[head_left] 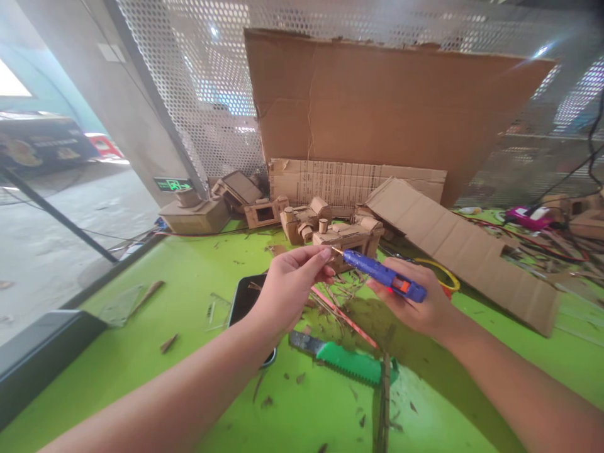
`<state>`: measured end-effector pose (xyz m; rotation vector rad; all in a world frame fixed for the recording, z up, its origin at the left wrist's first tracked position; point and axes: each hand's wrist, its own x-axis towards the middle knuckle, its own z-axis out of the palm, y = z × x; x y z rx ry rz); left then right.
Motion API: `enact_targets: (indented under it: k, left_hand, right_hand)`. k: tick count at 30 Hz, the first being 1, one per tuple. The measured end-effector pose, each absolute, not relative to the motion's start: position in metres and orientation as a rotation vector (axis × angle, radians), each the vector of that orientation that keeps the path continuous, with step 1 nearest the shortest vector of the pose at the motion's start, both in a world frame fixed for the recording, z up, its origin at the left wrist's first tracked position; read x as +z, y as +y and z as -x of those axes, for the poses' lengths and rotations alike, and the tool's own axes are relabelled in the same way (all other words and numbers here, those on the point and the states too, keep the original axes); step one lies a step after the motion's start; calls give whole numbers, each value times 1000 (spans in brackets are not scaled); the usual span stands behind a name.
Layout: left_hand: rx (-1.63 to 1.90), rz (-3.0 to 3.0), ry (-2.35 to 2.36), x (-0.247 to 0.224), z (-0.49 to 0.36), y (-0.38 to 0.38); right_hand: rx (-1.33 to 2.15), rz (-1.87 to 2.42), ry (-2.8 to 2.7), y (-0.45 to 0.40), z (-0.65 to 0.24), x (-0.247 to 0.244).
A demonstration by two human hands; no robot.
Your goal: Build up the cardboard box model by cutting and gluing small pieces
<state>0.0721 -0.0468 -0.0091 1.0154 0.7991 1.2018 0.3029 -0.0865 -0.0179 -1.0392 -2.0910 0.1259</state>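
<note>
My right hand [418,292] is wrapped round a blue glue gun [377,270], its nozzle pointing left. The nozzle tip meets the fingertips of my left hand [295,277], which are pinched together; whatever they hold is too small or hidden to name. Just beyond my hands stand small cardboard models [346,236] with rolled cylinders on top. Below them on the green table lies a knife with a green handle [352,363]. A dark phone [245,296] is partly covered by my left hand and wrist. A red striped stick [346,318] lies between my hands.
A large cardboard sheet [391,107] leans against the perforated metal screen [198,82]. Another cut cardboard piece [467,258] slopes down at right. Yellow tape roll [441,274], pink tool [528,217] and cables are at right. Scraps litter the green table [189,371]. A cardboard box [193,217] sits at back left.
</note>
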Motion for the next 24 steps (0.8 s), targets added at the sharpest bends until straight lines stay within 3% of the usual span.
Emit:
enact_targets:
  k: [24]
  left_hand:
    - [1191,-1101,821,-15,-70,-44]
  right_hand:
    - [92,1065,-2079,-90,-305,-15]
